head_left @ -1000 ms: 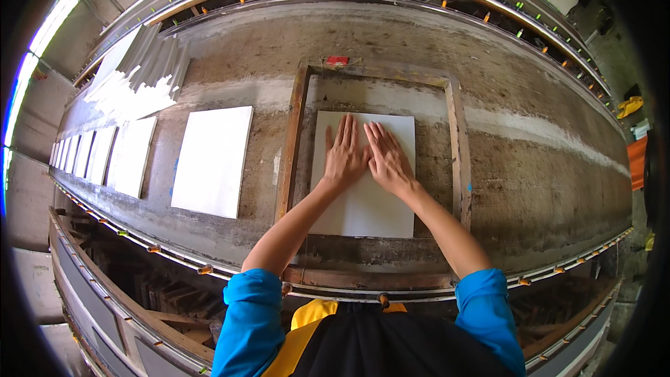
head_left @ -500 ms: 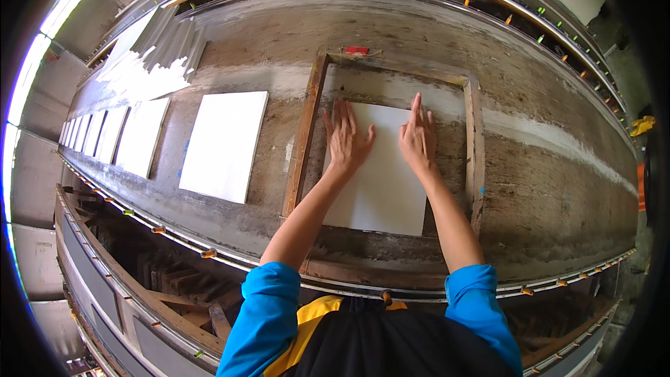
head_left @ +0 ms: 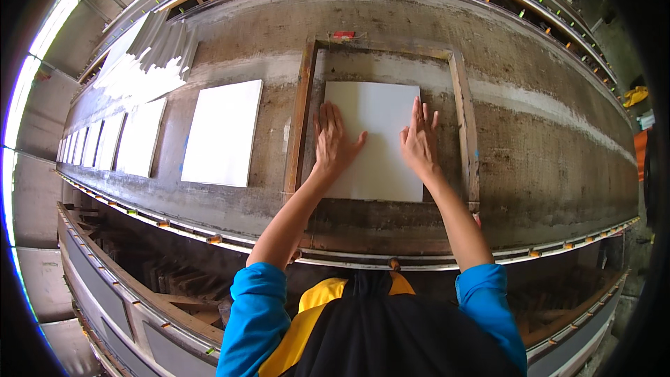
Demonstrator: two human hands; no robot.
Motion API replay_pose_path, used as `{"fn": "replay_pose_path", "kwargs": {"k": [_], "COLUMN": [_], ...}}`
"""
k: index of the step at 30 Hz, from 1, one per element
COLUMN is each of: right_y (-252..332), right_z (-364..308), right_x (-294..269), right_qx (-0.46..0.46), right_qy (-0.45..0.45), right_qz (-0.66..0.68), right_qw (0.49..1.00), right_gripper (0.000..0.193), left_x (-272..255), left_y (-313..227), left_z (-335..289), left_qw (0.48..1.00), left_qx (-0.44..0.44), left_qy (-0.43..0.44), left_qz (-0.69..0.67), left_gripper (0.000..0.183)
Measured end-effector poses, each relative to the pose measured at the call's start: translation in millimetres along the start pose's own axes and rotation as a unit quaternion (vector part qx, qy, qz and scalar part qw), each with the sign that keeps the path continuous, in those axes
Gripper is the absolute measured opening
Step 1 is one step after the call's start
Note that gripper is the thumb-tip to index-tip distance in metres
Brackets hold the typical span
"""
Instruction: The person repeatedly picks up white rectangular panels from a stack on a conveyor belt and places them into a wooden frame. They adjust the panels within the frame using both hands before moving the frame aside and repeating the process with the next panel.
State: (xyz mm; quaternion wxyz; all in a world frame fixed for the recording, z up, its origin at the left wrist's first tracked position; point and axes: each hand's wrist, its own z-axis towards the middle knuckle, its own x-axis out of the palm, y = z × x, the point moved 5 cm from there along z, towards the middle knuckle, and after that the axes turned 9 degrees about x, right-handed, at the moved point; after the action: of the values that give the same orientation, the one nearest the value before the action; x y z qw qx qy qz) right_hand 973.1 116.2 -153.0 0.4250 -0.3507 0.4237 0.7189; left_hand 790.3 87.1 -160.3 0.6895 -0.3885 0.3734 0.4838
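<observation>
A white rectangular sheet (head_left: pixel 377 146) lies flat inside a wooden frame (head_left: pixel 305 108) on the long worn table. My left hand (head_left: pixel 335 141) rests with fingers stretched along the sheet's left edge, thumb out over its surface. On the opposite side, my right hand (head_left: pixel 420 143) lies at the right edge with its fingers extended and pointing away from me. Neither hand grips anything. The sheet's far edge shows beyond my fingertips. Whether mesh spans the frame, I cannot tell.
Another white sheet (head_left: pixel 222 132) lies left of the frame, with several more in a row beyond it. A red piece (head_left: pixel 344 34) sits at the frame's far edge. Rails with orange and green pegs run along both long sides of the table (head_left: pixel 544 160).
The sheet has shifted away from me relative to my hands and sits straighter within the frame. My fingertips no longer reach its far edge. The whole view has shifted slightly.
</observation>
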Motion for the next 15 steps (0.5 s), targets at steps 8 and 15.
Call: {"fn": "replay_pose_path", "kwargs": {"k": [8,15], "right_y": [10.1,-37.6], "right_z": [-47.9,-57.5], "right_x": [-24.9,-96.1], "right_qx": [-0.036,0.088], "right_qy": [0.02,0.062], "right_qz": [-0.08,0.07], "right_qw": [0.996,0.992], "right_gripper": [0.066,0.058], "left_x": [-20.6,-95.6], "left_y": [-14.8,-9.3], "left_z": [-31.2,-23.5], "left_qw": [0.998,0.937], "left_qx": [0.002,-0.068], "left_qy": [0.057,0.282], "left_qz": [0.039,-0.193], "left_gripper": [0.088,0.059]}}
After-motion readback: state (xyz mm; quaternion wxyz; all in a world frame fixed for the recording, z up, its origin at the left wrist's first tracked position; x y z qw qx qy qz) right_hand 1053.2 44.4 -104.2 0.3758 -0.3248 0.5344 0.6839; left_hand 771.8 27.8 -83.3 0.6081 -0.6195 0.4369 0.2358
